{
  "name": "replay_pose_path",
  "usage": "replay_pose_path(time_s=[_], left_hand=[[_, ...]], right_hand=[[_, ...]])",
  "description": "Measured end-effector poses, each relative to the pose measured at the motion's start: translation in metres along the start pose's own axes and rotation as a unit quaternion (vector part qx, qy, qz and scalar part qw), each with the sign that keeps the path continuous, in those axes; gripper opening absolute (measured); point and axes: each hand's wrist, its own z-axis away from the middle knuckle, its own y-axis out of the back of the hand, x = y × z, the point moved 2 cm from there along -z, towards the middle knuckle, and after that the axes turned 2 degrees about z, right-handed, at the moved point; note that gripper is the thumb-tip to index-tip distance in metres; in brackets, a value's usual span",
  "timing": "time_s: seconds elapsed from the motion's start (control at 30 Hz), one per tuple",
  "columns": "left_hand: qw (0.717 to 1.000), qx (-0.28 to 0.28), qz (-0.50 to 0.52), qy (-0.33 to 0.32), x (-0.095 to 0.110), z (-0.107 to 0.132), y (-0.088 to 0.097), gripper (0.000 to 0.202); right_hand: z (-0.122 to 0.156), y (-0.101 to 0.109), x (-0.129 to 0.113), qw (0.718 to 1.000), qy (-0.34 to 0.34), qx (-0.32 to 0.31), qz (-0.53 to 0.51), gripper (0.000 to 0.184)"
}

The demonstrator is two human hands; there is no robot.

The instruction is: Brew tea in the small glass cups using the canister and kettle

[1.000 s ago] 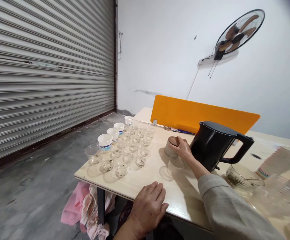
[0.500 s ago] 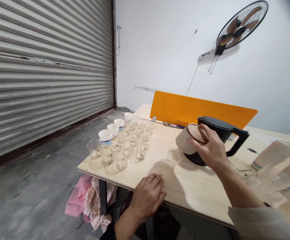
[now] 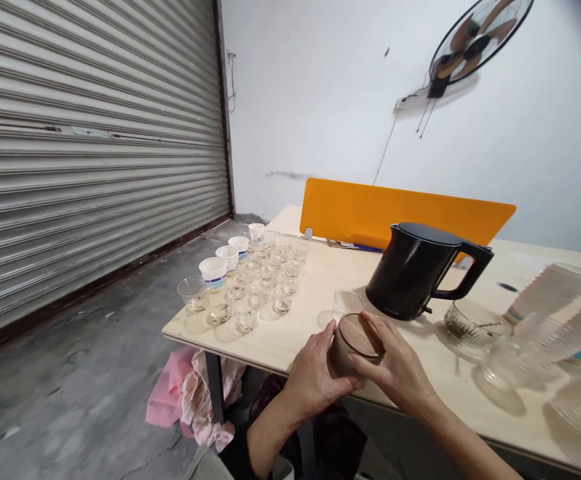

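Both my hands are around a round canister [image 3: 341,357] with a flat wooden lid, near the front edge of the table. My left hand [image 3: 313,370] wraps its left side, thumb across the front. On the right, my right hand [image 3: 395,363] grips it, fingers over the lid's edge and thumb on the front. Just behind the canister stands an empty-looking clear plastic cup [image 3: 349,302]. A black electric kettle [image 3: 405,277] stands farther back to the right. Left of my hands are rows of clear cups [image 3: 257,293], several with small dark bits in them.
White paper cups [image 3: 213,270] line the table's left edge. At right are a glass bowl [image 3: 473,323] with dark contents, clear cups [image 3: 515,363] and stacked paper cups [image 3: 553,293]. An orange divider [image 3: 400,210] stands behind the kettle. Pink cloth [image 3: 170,387] lies below the table.
My right hand has brought the canister from in front of the kettle down and toward me. My left hand has risen from the table edge and taken hold of it too.
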Motion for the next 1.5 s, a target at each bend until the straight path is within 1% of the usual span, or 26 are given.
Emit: replay_pose_path(time_s=[0.17,0.23,0.3,0.37,0.47,0.57,0.63,0.7,0.8,0.9,0.97,1.03,1.07,1.2,1.3,1.37,1.4,1.43,1.5], left_hand=[[1.000,-0.006,0.021,0.006,-0.001,-0.012,-0.009,0.115],[1.000,-0.008,0.025,0.008,-0.002,-0.015,-0.012,0.114],[1.000,0.001,0.029,0.005,-0.002,-0.017,-0.015,0.108],[0.999,0.018,0.027,-0.012,-0.001,-0.018,-0.017,0.101],[0.999,0.033,0.012,-0.036,0.001,-0.019,-0.019,0.094],[0.999,0.030,0.003,-0.028,0.003,-0.019,-0.017,0.091],[1.000,0.022,0.003,-0.007,0.005,-0.018,-0.015,0.091],[1.000,0.019,0.004,0.014,0.006,-0.018,-0.013,0.093],[0.999,0.003,0.012,0.043,0.008,-0.017,-0.011,0.094],[0.998,-0.008,0.021,0.064,0.010,-0.017,-0.009,0.093],[0.998,-0.004,0.025,0.060,0.010,-0.016,-0.008,0.094],[0.998,-0.001,0.027,0.050,0.010,-0.015,-0.008,0.095],[0.999,0.000,0.027,0.046,0.009,-0.015,-0.009,0.096],[0.998,-0.001,0.023,0.052,0.008,-0.012,-0.010,0.094],[0.998,-0.003,0.020,0.058,0.007,-0.011,-0.011,0.094],[0.998,-0.005,0.016,0.057,0.006,-0.011,-0.011,0.094],[0.998,-0.005,0.015,0.055,0.006,-0.011,-0.011,0.094],[0.999,-0.006,0.015,0.052,0.005,-0.011,-0.012,0.093],[0.999,-0.003,0.016,0.045,0.003,-0.011,-0.012,0.093]], right_hand=[[0.002,-0.001,-0.001,0.999,-0.003,-0.016,0.041,0.076],[0.001,0.000,-0.003,0.997,0.007,-0.022,0.069,0.082],[-0.002,-0.001,-0.006,0.995,0.020,-0.013,0.099,0.087],[-0.005,-0.004,-0.011,0.992,0.032,0.005,0.123,0.085],[-0.008,-0.010,-0.016,0.989,0.036,0.034,0.137,0.074],[-0.007,-0.014,-0.019,0.991,0.034,0.055,0.119,0.065],[-0.005,-0.015,-0.020,0.994,0.025,0.054,0.096,0.063],[-0.006,-0.012,-0.022,0.997,0.002,0.049,0.065,0.061],[-0.011,0.000,-0.024,0.997,-0.041,0.059,-0.001,0.055],[-0.014,0.017,-0.023,0.992,-0.053,0.100,-0.054,0.052],[-0.010,0.028,-0.015,0.988,-0.060,0.136,-0.044,0.055],[0.001,0.036,0.000,0.984,-0.080,0.158,0.000,0.058],[0.008,0.037,0.011,0.982,-0.093,0.160,0.026,0.060],[0.039,0.032,0.060,0.974,-0.150,0.121,0.120,0.064],[0.056,0.021,0.089,0.969,-0.170,0.060,0.170,0.064],[0.062,0.016,0.099,0.968,-0.165,0.024,0.185,0.065],[0.064,0.014,0.101,0.969,-0.161,0.017,0.186,0.066],[0.066,0.015,0.102,0.970,-0.158,0.020,0.183,0.067],[0.067,0.023,0.102,0.971,-0.159,0.057,0.168,0.067]])
